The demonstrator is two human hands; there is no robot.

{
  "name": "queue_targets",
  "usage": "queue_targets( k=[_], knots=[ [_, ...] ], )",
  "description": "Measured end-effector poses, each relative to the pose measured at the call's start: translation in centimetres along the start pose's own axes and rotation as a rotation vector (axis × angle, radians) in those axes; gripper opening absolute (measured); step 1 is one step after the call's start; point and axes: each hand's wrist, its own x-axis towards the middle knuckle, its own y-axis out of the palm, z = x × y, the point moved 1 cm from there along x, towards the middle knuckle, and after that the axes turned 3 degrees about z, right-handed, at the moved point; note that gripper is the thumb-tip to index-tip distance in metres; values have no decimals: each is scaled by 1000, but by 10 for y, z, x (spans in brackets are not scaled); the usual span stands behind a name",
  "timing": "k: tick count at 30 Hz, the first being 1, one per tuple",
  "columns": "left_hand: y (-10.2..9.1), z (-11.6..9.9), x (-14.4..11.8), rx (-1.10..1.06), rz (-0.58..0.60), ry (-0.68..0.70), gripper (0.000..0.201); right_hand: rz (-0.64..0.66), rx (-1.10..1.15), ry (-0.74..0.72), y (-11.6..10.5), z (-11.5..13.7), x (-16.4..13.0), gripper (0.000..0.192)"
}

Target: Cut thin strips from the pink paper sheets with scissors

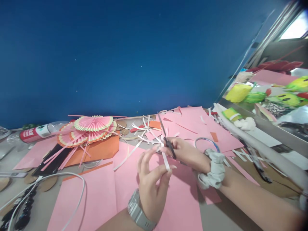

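Observation:
My right hand (pixel 186 153) grips a pair of scissors (pixel 166 134) by the black handles, blades pointing up and away. My left hand (pixel 152 183) pinches a thin white paper strip (pixel 166 161) between thumb and fingers, just below the scissor handles. A silver watch (pixel 138 211) is on my left wrist and a grey scrunchie (pixel 214 168) on my right wrist. Both hands hover over pink paper sheets (pixel 101 195).
Folded pink paper fans (pixel 90 128) lie on an orange sheet (pixel 101 150) at the left. Loose white strips (pixel 144 131), a red-labelled bottle (pixel 36 133), a white cable (pixel 72 189), a ring (pixel 206 142) and coloured items on a right shelf (pixel 264 96) surround the area.

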Motion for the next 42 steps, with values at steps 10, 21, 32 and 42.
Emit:
queue_targets(
  k=[10,21,32,42],
  knots=[
    [-1,0,11,-352,22,-104,22,74,-32,12,9,-12,-10,39],
    [3,18,13,-401,2,-463,31,-176,95,-142,34,-26,-31,16],
    [4,14,13,-507,45,-530,30,-132,-43,-214,40,-36,-29,13],
    [11,22,11,-906,71,-698,20,-219,19,-187,31,-40,-29,14]
  ],
)
